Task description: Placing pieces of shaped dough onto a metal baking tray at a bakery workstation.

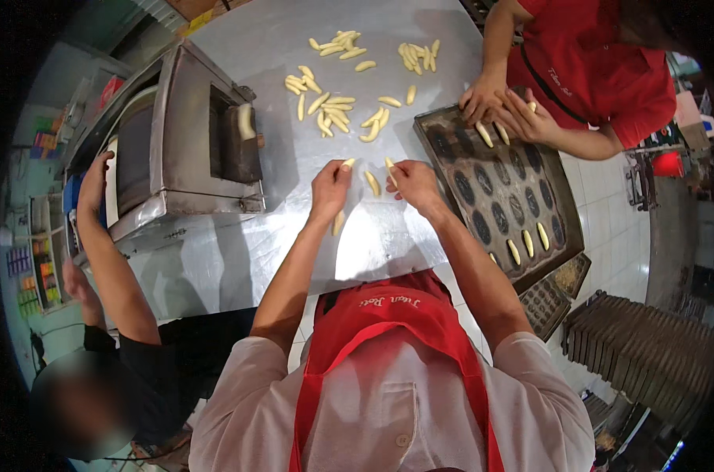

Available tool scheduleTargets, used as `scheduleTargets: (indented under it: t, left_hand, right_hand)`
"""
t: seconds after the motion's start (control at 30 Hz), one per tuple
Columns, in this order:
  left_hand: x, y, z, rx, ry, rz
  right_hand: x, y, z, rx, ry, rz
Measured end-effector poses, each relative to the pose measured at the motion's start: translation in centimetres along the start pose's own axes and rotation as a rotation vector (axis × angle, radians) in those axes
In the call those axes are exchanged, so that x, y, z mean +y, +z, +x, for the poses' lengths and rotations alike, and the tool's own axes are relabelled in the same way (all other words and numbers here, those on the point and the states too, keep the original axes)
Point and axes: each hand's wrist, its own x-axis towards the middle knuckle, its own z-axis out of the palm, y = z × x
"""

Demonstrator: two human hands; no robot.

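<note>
Over the metal table, my left hand [331, 191] is closed with a pale yellow dough piece [349, 163] poking out past the fingertips. My right hand [414, 186] pinches another slim dough piece [389, 166] that stands up between thumb and fingers. Between the two hands a short dough roll [372, 183] lies on the metal. One more dough roll [338, 223] rests beside my left wrist, partly behind it. Beyond my hands, several finger-shaped rolls lie in loose piles, the nearest being a cluster [335, 116] of crossed pieces.
Right of my forearm sits a dark baking tray [483, 185] with oval hollows, some holding dough. A co-worker's hands [522, 116] set rolls there. At left a steel machine [188, 149] has dough in its opening; another person's arm [109, 236] reaches its side. Stacked trays [644, 346] stand lower right.
</note>
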Motion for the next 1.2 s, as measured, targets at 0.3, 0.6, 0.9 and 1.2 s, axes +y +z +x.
scheduleTargets:
  t: [0.3, 0.6, 0.9, 1.2]
  left_hand:
    - [-3.9, -10.0, -13.4, 0.210, 0.502, 0.670]
    - [-3.0, -9.0, -1.5, 0.235, 0.541, 1.199]
    - [-5.8, -8.5, -13.0, 0.088, 0.498, 1.056]
    - [-5.9, -6.3, -13.8, 0.268, 0.223, 0.304]
  right_hand:
    - [8.8, -2.3, -11.6, 0.185, -0.634, -0.762]
    - [4.5, 2.5, -1.0, 0.280, -0.679, -1.015]
    - [8.2, 0.1, -8.6, 0.007, -0.715, -0.723]
    - [7.1, -6.2, -13.9, 0.383, -0.725, -0.530]
